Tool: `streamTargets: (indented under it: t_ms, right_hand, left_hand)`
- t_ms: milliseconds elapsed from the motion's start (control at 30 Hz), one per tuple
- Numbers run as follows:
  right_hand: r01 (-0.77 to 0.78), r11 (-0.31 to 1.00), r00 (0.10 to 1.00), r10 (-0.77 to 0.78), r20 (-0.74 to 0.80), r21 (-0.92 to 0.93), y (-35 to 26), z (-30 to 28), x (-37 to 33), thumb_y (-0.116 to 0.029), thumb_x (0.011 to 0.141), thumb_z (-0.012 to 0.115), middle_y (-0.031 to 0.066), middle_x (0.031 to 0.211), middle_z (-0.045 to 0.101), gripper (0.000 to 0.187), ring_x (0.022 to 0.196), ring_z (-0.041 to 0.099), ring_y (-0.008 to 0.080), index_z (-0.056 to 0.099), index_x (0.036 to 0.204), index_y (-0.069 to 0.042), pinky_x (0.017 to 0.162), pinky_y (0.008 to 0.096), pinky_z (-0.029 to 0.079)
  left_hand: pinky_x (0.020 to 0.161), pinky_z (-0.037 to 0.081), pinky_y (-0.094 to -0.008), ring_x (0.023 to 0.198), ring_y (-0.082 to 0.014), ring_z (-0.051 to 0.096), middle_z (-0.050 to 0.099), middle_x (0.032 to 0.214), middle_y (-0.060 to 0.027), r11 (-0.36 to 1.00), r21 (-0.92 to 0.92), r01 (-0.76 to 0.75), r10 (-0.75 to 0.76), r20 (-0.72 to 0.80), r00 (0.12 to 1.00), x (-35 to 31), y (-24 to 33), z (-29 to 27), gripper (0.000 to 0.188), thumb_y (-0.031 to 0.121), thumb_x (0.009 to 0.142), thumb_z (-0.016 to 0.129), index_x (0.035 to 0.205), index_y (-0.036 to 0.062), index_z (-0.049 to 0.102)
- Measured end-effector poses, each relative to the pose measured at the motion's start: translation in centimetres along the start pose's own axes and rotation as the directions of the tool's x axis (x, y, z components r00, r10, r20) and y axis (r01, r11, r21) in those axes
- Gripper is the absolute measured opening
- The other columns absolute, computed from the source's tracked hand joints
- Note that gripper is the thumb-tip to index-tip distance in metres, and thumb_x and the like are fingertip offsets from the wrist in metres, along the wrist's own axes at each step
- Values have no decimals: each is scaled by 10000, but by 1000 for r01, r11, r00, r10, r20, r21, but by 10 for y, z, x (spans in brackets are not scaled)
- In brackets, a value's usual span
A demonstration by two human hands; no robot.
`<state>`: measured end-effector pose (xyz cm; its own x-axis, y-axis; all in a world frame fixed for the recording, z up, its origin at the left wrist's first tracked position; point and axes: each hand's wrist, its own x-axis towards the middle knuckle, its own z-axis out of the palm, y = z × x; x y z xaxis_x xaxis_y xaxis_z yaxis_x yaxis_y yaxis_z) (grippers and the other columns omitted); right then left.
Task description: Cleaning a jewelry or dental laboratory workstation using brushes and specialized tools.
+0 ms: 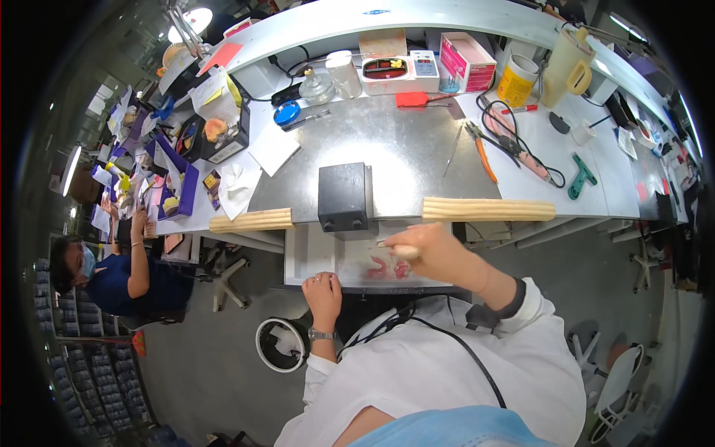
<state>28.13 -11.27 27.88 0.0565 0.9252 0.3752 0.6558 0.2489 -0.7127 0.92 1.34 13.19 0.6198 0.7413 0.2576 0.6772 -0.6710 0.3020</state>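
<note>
Stretching across the middle is a big white desk. Off to the left, a person in dark blue sits with both hands up over a messy table. A shiny metal sheet covers much of the top of the white desk. Under its front edge, a drawer is pulled out. A round bin with a white rim stands on the floor near the drawer. Two strips of wood lie along the front edge of the desk, one on each side of a black box. The black box sits right at that edge, by the back of the drawer.

The left hand is on the front edge of the drawer with its fingers bent. I cannot tell if they squeeze the edge or just rest on it. The right hand is over the right part of the drawer and looks a bit blurry. Its fingers are wrapped around a pale tool, and the thin tip points left. Little red bits lie on the bottom of the drawer, just below the right hand
</note>
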Motion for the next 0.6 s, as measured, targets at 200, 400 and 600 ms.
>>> streamTargets:
  t_ms: [200,400,600]
  right_hand:
    - [-22,925,904,-144,-402,-379,26,-20,3,-18,725,636,134,795,667,332,720,632,336,659,1055,-37,736,403,512]
    - [-155,987,987,153,-57,-41,-17,-17,-26,-25,696,655,112,936,695,360,867,641,298,668,1054,-59,749,393,517]
    - [-274,944,826,131,-549,-187,32,-90,-38,-30,780,616,127,855,708,174,685,644,313,703,931,-37,669,359,520]
  left_hand:
    - [874,384,-458,863,-315,583,658,897,-123,997,59,-43,42,15,999,0,2,0,206,183,921,511,867,40,649]
    - [889,387,-468,866,-318,590,664,902,-128,991,127,-41,29,96,995,1,1,-1,233,191,937,497,879,34,658]
    - [892,384,-470,865,-331,593,656,895,-137,992,103,-78,69,87,994,1,0,-1,266,211,960,465,887,39,654]
